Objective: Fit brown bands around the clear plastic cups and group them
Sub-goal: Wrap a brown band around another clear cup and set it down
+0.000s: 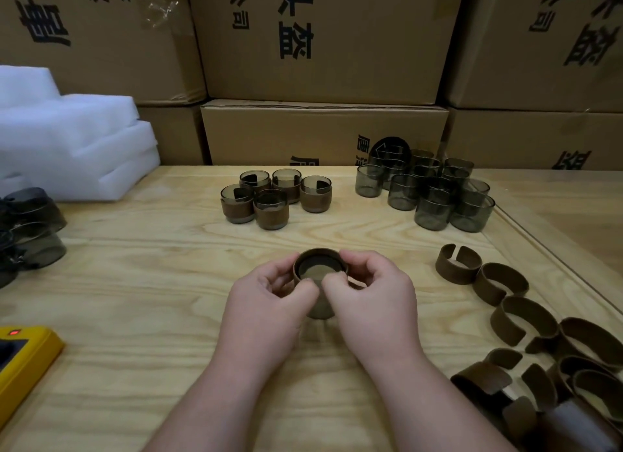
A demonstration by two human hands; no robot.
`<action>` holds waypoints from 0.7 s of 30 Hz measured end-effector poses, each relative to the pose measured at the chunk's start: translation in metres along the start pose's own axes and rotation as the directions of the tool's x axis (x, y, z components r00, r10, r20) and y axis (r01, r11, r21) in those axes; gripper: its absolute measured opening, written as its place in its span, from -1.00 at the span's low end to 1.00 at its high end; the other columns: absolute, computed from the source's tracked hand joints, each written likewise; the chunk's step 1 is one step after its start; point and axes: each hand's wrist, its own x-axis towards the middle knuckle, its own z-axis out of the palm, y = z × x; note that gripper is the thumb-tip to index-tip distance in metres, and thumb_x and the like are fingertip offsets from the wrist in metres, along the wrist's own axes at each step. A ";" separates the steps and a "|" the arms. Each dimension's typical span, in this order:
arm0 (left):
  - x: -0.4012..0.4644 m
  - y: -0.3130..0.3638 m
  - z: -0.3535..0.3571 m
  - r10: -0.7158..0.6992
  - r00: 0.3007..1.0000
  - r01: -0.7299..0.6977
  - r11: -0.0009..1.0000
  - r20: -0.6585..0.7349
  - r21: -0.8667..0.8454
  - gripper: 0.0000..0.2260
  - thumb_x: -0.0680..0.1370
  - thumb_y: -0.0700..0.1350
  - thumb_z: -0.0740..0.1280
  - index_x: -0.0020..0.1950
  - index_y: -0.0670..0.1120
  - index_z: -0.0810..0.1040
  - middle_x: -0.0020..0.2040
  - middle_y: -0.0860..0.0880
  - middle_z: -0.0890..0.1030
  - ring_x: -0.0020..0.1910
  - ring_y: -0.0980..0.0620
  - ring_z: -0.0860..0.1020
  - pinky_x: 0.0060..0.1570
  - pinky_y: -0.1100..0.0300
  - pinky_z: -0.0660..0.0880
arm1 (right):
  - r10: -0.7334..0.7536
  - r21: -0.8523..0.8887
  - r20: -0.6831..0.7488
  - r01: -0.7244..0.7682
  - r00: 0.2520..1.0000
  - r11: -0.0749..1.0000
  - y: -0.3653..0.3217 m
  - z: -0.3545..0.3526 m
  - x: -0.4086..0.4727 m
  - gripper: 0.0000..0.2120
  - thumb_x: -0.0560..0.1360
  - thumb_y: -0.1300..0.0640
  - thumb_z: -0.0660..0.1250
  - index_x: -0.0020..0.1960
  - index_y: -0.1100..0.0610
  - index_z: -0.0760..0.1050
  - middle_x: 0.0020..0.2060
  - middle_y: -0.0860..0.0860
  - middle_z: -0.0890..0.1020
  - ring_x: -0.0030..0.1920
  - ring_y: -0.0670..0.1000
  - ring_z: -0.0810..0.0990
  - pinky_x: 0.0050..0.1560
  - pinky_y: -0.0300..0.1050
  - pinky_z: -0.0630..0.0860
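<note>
- Both hands, left (pixel 269 296) and right (pixel 374 293), grip one cup (pixel 320 276) with a brown band (pixel 322 308) around it, mid-table (pixel 135 283), toward the near edge.
- Five banded cups (pixel 274 198) stand grouped farther back; bare cups (pixel 428 190) stand toward the far right corner.

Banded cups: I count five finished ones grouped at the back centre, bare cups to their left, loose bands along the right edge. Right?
Not quite. The head view shows the bare cups to the right of the five banded cups, not left. The loose bands do lie along the right edge, and both hands, left hand and right hand, hold another cup.
</note>
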 end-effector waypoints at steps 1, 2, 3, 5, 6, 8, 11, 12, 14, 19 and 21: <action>0.001 -0.001 0.000 -0.001 1.000 0.001 0.999 -0.004 0.036 -0.62 0.38 -0.09 0.45 0.20 0.05 0.69 -0.03 0.18 0.75 0.00 0.32 0.68 -0.11 0.51 0.51 | 0.034 0.018 0.012 -0.035 0.999 0.999 0.001 -0.001 0.001 -0.75 0.41 0.14 0.46 -0.22 -0.23 0.57 -0.14 -0.18 0.70 -0.10 -0.25 0.66 -0.16 -0.42 0.54; 0.001 -0.001 0.000 -0.004 1.000 0.005 0.999 -0.010 0.054 -0.61 0.38 -0.06 0.43 0.20 0.05 0.68 -0.02 0.20 0.75 0.00 0.34 0.67 -0.09 0.52 0.51 | 0.056 0.032 0.025 -0.057 0.998 0.998 0.001 -0.002 0.003 -0.76 0.43 0.15 0.46 -0.22 -0.21 0.58 -0.17 -0.20 0.71 -0.14 -0.27 0.66 -0.21 -0.46 0.50; 0.001 -0.002 0.000 -0.002 1.000 0.003 0.998 -0.011 0.066 -0.65 0.41 -0.07 0.44 0.20 0.07 0.68 -0.02 0.22 0.74 0.00 0.35 0.66 -0.09 0.53 0.50 | 0.065 0.037 0.036 -0.066 0.997 0.997 0.002 -0.004 0.004 -0.76 0.46 0.16 0.45 -0.22 -0.19 0.59 -0.19 -0.24 0.71 -0.16 -0.30 0.65 -0.24 -0.48 0.47; 0.003 -0.005 0.000 0.014 1.000 -0.015 0.994 0.002 0.112 -0.74 0.54 -0.14 0.43 0.15 0.17 0.67 -0.03 0.32 0.72 0.01 0.39 0.64 -0.08 0.55 0.46 | 0.076 0.040 0.073 -0.080 0.994 0.996 0.002 -0.004 0.006 -0.80 0.53 0.15 0.42 -0.14 -0.17 0.62 -0.15 -0.27 0.70 -0.11 -0.31 0.64 -0.18 -0.48 0.47; 0.003 -0.005 0.000 0.019 1.000 -0.019 0.990 0.004 0.139 -0.74 0.57 -0.13 0.42 0.13 0.23 0.65 -0.03 0.36 0.70 0.03 0.42 0.62 -0.06 0.55 0.45 | 0.084 0.032 0.113 -0.089 0.990 0.996 0.002 -0.004 0.005 -0.84 0.54 0.11 0.41 -0.03 -0.17 0.63 -0.06 -0.25 0.70 -0.03 -0.31 0.63 -0.07 -0.44 0.49; 0.004 -0.007 -0.001 0.012 1.000 -0.010 0.993 -0.017 0.116 -0.74 0.59 -0.10 0.42 0.24 0.18 0.64 0.03 0.32 0.71 0.08 0.40 0.61 0.09 0.42 0.48 | 0.071 -0.022 0.225 -0.068 0.972 0.997 0.000 -0.003 0.002 -0.62 0.50 0.01 0.40 0.31 -0.17 0.56 0.15 -0.31 0.58 0.17 -0.28 0.57 0.15 -0.34 0.51; 0.006 -0.007 -0.002 0.003 0.997 -0.003 1.000 -0.081 0.003 -0.70 0.61 -0.05 0.42 0.34 0.07 0.62 0.07 0.17 0.73 0.08 0.31 0.66 0.10 0.34 0.56 | 0.017 -0.045 0.321 -0.002 0.947 0.999 -0.003 -0.001 -0.003 -0.28 0.39 -0.05 0.38 0.54 -0.17 0.35 0.26 -0.41 0.43 0.19 -0.32 0.53 0.17 -0.45 0.48; 0.006 -0.006 -0.002 -0.003 0.995 -0.001 0.999 -0.103 -0.040 -0.75 0.61 -0.03 0.41 0.29 0.07 0.64 0.03 0.15 0.74 0.04 0.28 0.67 -0.01 0.40 0.57 | -0.004 -0.023 0.331 0.012 0.944 1.000 -0.004 -0.001 -0.004 -0.26 0.38 -0.04 0.40 0.55 -0.17 0.33 0.30 -0.39 0.42 0.15 -0.33 0.53 0.12 -0.48 0.47; 0.006 -0.003 -0.003 -0.017 0.992 0.002 0.994 -0.129 -0.112 -0.84 0.62 0.04 0.37 0.13 0.10 0.70 -0.04 0.15 0.75 -0.04 0.25 0.70 -0.17 0.45 0.53 | -0.042 0.028 0.328 0.035 0.944 0.999 -0.004 -0.001 -0.005 -0.24 0.35 -0.06 0.45 0.54 -0.17 0.35 0.36 -0.34 0.43 0.10 -0.29 0.55 0.08 -0.45 0.48; 0.004 -0.002 -0.009 0.011 0.999 -0.016 0.988 -0.033 -0.156 -0.75 0.65 0.16 0.29 0.05 0.12 0.74 -0.01 0.03 0.76 0.03 0.08 0.71 -0.01 0.17 0.59 | -0.003 0.152 0.303 -0.045 0.953 0.987 -0.004 0.001 -0.008 -0.21 0.24 -0.21 0.53 0.45 -0.22 0.42 0.22 -0.18 0.61 0.06 -0.11 0.65 0.11 -0.18 0.63; 0.004 -0.001 -0.010 0.011 0.999 -0.004 0.978 0.036 -0.208 -0.67 0.59 0.14 0.27 0.13 0.01 0.73 0.05 -0.08 0.75 0.10 -0.10 0.70 0.09 -0.01 0.58 | 0.030 0.229 0.264 -0.092 0.964 0.969 -0.003 0.002 -0.005 -0.24 0.26 -0.22 0.60 0.41 -0.17 0.45 0.17 -0.14 0.65 0.05 -0.09 0.68 0.06 -0.13 0.66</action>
